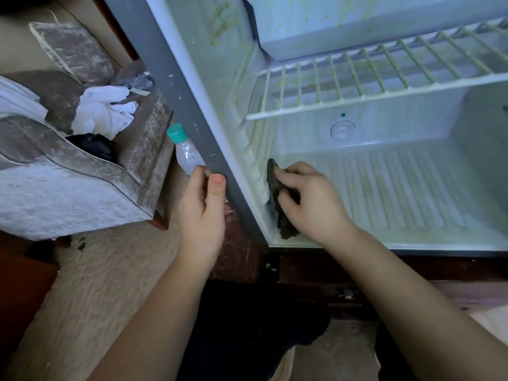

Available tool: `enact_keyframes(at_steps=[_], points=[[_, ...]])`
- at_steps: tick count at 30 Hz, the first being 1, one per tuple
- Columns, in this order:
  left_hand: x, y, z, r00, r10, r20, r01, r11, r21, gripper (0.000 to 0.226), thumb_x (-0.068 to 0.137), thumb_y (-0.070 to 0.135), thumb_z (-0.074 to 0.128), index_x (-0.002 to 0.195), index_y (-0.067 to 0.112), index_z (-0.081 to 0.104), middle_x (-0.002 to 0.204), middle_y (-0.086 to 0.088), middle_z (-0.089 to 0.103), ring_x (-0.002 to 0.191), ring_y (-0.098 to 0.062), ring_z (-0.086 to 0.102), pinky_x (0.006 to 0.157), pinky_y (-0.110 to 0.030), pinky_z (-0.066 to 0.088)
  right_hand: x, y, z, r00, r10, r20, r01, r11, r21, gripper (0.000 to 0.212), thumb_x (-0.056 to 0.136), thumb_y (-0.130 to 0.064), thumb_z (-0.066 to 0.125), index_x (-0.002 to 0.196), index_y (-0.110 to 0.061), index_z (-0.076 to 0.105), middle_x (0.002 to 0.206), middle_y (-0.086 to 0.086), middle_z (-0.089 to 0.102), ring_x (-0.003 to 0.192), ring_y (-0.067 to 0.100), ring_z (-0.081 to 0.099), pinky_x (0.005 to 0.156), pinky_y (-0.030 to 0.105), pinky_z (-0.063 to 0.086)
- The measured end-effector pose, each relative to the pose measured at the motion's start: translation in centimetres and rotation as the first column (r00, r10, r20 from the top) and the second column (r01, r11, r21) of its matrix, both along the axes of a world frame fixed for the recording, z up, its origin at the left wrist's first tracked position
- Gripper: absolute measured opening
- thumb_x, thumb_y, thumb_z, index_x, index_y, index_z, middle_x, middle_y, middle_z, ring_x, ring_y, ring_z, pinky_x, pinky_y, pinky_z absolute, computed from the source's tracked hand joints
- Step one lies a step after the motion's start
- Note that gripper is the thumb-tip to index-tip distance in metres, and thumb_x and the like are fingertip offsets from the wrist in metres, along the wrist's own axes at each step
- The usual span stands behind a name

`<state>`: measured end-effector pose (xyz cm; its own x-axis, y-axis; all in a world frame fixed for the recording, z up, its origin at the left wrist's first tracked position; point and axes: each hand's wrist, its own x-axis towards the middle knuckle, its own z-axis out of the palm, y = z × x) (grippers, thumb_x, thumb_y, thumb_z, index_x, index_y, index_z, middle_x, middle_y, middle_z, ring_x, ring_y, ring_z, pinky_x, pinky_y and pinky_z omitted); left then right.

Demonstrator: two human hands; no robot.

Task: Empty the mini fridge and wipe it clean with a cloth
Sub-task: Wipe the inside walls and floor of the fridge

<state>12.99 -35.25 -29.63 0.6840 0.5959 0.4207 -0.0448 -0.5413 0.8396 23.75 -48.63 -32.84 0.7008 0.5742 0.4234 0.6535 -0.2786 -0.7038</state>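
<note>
The mini fridge (pixel 192 86) stands open in front of me, with nothing on its ribbed floor or its white wire shelf (pixel 357 75). Greenish stains streak the inner left wall. My right hand (pixel 308 199) grips a dark cloth (pixel 277 199) and presses it against the lower part of that left wall, near the front corner. My left hand (pixel 203 213) grips the fridge's grey front edge, thumb on the front face. A small clear bottle with a teal cap (pixel 184 149) shows just behind my left hand, outside the fridge; whether my fingers touch it I cannot tell.
An upholstered armchair (pixel 68 188) stands to the left, with white and dark clothes (pixel 104 111) piled on its seat. The fridge sits on a dark wooden base (pixel 316 270). Beige carpet (pixel 96 284) covers the floor at lower left.
</note>
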Motion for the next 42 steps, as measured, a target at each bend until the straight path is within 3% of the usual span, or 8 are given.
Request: enact_keyframes(at_steps=[8, 12, 18, 21, 26, 31, 36, 42], points=[[-0.3, -0.8, 0.2, 1.000, 0.015, -0.007, -0.016, 0.993, -0.120, 0.053, 0.087, 0.061, 0.043, 0.091, 0.010, 0.056, 0.087, -0.002, 0.065, 0.093, -0.033, 0.062, 0.083, -0.062, 0.050, -3.4, -1.5, -0.4, 0.995, 0.019, 0.099, -0.015, 0.999, -0.039, 0.045, 0.083, -0.009, 0.053, 0.127, -0.012, 0.062, 0.099, 0.004, 0.059, 0.073, 0.026, 0.061, 0.062, 0.030, 0.051], [-0.3, -1.0, 0.2, 0.999, 0.041, -0.010, -0.042, 0.993, -0.106, 0.056, 0.087, 0.062, 0.042, 0.094, 0.008, 0.057, 0.091, -0.004, 0.066, 0.095, -0.030, 0.063, 0.084, -0.061, 0.050, -1.6, 0.0, -0.4, 0.993, -0.048, 0.104, 0.053, 0.997, -0.050, 0.052, 0.089, -0.007, 0.053, 0.140, -0.016, 0.049, 0.109, 0.009, 0.056, 0.083, 0.031, 0.059, 0.066, 0.031, 0.046], [0.0, -0.6, 0.1, 0.999, 0.038, -0.020, -0.039, 0.997, -0.073, 0.038, 0.087, 0.070, 0.041, 0.090, 0.034, 0.056, 0.088, 0.013, 0.062, 0.095, -0.031, 0.061, 0.082, -0.063, 0.049, 3.2, 3.3, -0.8, 0.990, -0.139, -0.016, 0.139, 0.990, 0.016, 0.056, 0.092, -0.005, 0.046, 0.145, -0.021, 0.040, 0.116, 0.012, 0.050, 0.097, 0.029, 0.056, 0.085, 0.032, 0.046], [0.1, -0.3, 0.0, 1.000, 0.026, -0.007, -0.026, 0.999, -0.020, 0.039, 0.083, 0.078, 0.038, 0.090, 0.043, 0.055, 0.091, 0.002, 0.061, 0.096, -0.034, 0.060, 0.081, -0.063, 0.049, 4.7, 4.5, -1.1, 0.985, -0.161, -0.056, 0.164, 0.985, 0.051, 0.057, 0.092, -0.003, 0.043, 0.146, -0.021, 0.040, 0.114, 0.014, 0.050, 0.096, 0.029, 0.056, 0.087, 0.033, 0.045], [0.2, 0.2, -0.1, 1.000, 0.003, 0.004, -0.004, 1.000, 0.028, 0.042, 0.085, 0.078, 0.037, 0.092, 0.040, 0.052, 0.092, -0.007, 0.060, 0.094, -0.039, 0.059, 0.080, -0.063, 0.049, 4.1, 3.9, -0.9, 0.987, -0.160, -0.013, 0.161, 0.986, 0.045, 0.056, 0.090, -0.003, 0.045, 0.143, -0.020, 0.044, 0.112, 0.011, 0.054, 0.095, 0.027, 0.057, 0.081, 0.031, 0.045], [0.1, -0.2, 0.0, 1.000, -0.016, 0.014, 0.016, 1.000, -0.026, 0.043, 0.086, 0.075, 0.039, 0.091, 0.035, 0.052, 0.089, 0.003, 0.060, 0.091, -0.037, 0.059, 0.079, -0.063, 0.050, 0.1, 0.8, -0.4, 0.989, -0.063, 0.135, 0.058, 0.997, 0.041, 0.048, 0.080, -0.008, 0.051, 0.126, -0.010, 0.062, 0.099, 0.010, 0.063, 0.081, 0.032, 0.063, 0.065, 0.039, 0.054], [-0.1, -0.7, 0.3, 1.000, 0.002, -0.004, -0.003, 0.996, -0.093, 0.035, 0.087, 0.061, 0.040, 0.087, 0.028, 0.051, 0.078, 0.023, 0.059, 0.080, -0.010, 0.057, 0.078, -0.062, 0.051, -3.3, -1.6, -0.3, 0.982, 0.022, 0.189, -0.019, 1.000, -0.020, 0.044, 0.079, -0.011, 0.051, 0.122, -0.008, 0.065, 0.100, 0.006, 0.064, 0.072, 0.030, 0.064, 0.056, 0.037, 0.055], [0.0, -0.6, 0.2, 1.000, -0.018, -0.005, 0.017, 0.988, -0.156, 0.038, 0.085, 0.061, 0.042, 0.091, 0.025, 0.054, 0.082, 0.020, 0.064, 0.087, -0.011, 0.063, 0.080, -0.060, 0.052, -5.7, -1.5, -0.5, 0.981, -0.006, 0.193, 0.009, 1.000, -0.018, 0.041, 0.081, -0.009, 0.056, 0.121, -0.006, 0.065, 0.097, 0.004, 0.065, 0.066, 0.025, 0.063, 0.050, 0.028, 0.051]])
